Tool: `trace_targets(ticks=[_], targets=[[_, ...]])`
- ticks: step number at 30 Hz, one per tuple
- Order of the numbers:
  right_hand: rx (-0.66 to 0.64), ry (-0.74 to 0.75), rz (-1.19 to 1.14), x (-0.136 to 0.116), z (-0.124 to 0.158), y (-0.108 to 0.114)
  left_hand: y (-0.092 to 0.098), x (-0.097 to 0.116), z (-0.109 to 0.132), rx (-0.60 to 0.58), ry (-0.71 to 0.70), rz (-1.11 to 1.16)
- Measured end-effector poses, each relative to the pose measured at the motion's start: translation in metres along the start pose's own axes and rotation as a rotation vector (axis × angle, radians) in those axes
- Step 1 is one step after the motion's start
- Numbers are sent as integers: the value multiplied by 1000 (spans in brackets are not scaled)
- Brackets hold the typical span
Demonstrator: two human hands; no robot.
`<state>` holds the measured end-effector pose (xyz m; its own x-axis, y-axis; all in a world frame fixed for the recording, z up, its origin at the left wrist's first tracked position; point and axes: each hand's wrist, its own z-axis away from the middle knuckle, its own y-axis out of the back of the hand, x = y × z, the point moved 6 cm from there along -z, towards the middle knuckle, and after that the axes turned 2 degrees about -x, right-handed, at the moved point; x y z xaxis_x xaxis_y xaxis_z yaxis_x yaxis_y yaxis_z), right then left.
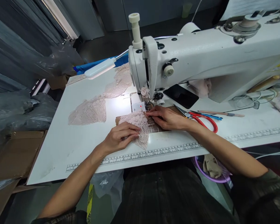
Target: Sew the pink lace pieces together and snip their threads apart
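Observation:
A piece of pale pink lace (133, 119) lies in front of the sewing machine's needle plate (138, 107), partly over a brown patch on the table. My left hand (122, 135) rests on the lace's lower left part, thumb and fingers closed together on the fabric. At the lace's upper right corner, my right hand (164, 117) pinches the edge between thumb and fingertips, just below the presser foot (149, 105). More pink lace pieces (88, 110) lie to the left of the needle area, joined in a trail that runs toward the back.
Red-handled scissors (204, 120), a blue pen (210, 115) and a pencil (224, 114) lie right of my right hand. Behind them is a black phone (181, 95). A lamp (100, 68) hangs over the table's left side. A printed ruler (140, 156) follows the front edge.

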<state>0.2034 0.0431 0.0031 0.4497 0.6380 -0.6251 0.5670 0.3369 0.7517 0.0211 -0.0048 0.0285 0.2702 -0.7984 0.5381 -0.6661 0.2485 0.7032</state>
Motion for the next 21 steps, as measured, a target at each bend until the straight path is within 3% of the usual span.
trace_targets(ticks=[11,21], targets=[[-26,-11,158,-4,0,-14,1,5,1,7,-90,-78],[51,-60,51,-2,11,-2,-3,6,-1,-21,-98,-74]])
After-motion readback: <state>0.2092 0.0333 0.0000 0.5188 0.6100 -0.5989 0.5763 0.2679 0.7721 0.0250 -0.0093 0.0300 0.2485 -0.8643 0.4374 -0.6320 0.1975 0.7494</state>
